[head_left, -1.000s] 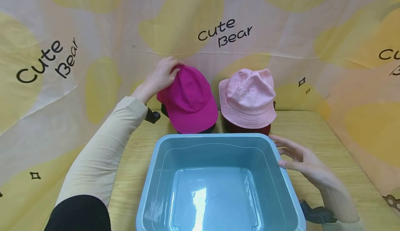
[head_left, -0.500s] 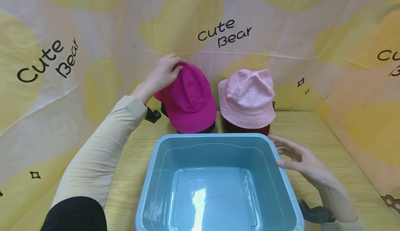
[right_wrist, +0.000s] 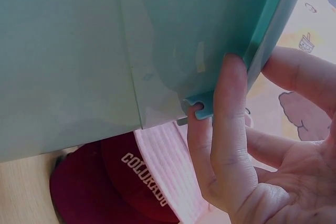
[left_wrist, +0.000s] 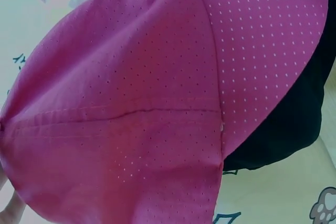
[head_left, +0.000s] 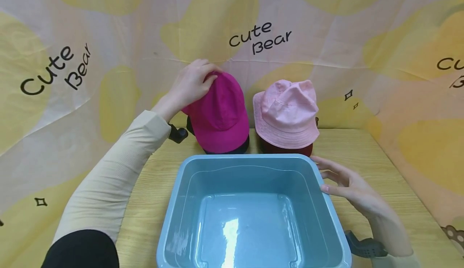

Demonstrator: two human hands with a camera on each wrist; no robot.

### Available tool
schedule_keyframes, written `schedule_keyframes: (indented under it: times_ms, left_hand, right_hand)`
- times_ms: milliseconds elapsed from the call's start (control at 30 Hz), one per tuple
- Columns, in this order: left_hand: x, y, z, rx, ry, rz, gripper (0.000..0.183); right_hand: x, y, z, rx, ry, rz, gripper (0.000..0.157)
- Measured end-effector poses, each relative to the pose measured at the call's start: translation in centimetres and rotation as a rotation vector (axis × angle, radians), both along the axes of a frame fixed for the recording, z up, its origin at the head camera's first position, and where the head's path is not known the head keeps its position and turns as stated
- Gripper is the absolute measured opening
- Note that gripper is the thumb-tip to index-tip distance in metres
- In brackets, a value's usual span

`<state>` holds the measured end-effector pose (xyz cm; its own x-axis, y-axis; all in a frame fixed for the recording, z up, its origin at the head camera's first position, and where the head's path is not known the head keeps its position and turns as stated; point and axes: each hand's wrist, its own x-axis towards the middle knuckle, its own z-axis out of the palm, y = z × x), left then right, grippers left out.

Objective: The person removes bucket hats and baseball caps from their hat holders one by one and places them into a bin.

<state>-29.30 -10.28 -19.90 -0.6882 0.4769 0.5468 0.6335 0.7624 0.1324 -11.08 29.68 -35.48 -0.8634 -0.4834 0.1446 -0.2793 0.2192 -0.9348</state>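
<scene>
At the back left of the table, my left hand (head_left: 193, 83) pinches the crown of a magenta baseball cap (head_left: 226, 111). The left wrist view is filled by this magenta cap (left_wrist: 115, 93), with the brim of a black cap (left_wrist: 286, 127) showing beneath it. My right hand (head_left: 357, 189) holds the right rim of a light-blue plastic basin (head_left: 246, 160), near its far corner. In the right wrist view the fingers (right_wrist: 229, 114) reach under the rim and the thumb lies against its outer edge. Nothing lies inside the basin.
Right of the magenta cap, a pink bucket hat (head_left: 290, 111) sits over a maroon cap (right_wrist: 126, 182) lettered "COLORADO". Behind the wooden table (head_left: 348, 143) hangs a printed cloth (head_left: 326, 38). A black rounded thing (head_left: 81, 250) shows at the lower left.
My left hand has risen slightly and shifted right, and the magenta cap's crown stands a little more upright. The right hand and the basin have stayed nearly still.
</scene>
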Motion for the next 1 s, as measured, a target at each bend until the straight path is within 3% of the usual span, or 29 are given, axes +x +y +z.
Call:
schedule_keyframes:
  times_ms: [467, 733, 1000]
  left_hand:
    - [1.1, 0.9, 0.9, 0.027, 0.099, -0.070, 0.022]
    - [2.0, 1.3, 1.8, 0.051, 0.090, -0.106, 0.022]
    - [3.6, 1.6, 2.6, 0.119, 0.060, -0.132, 0.023]
  right_hand:
    - [0.0, -0.2, 0.1, -0.003, 0.001, -0.006, 0.061]
    - [0.2, -0.2, 0.3, 0.010, 0.003, -0.016, 0.061]
    - [0.2, -0.2, 0.3, 0.018, -0.004, -0.022, 0.061]
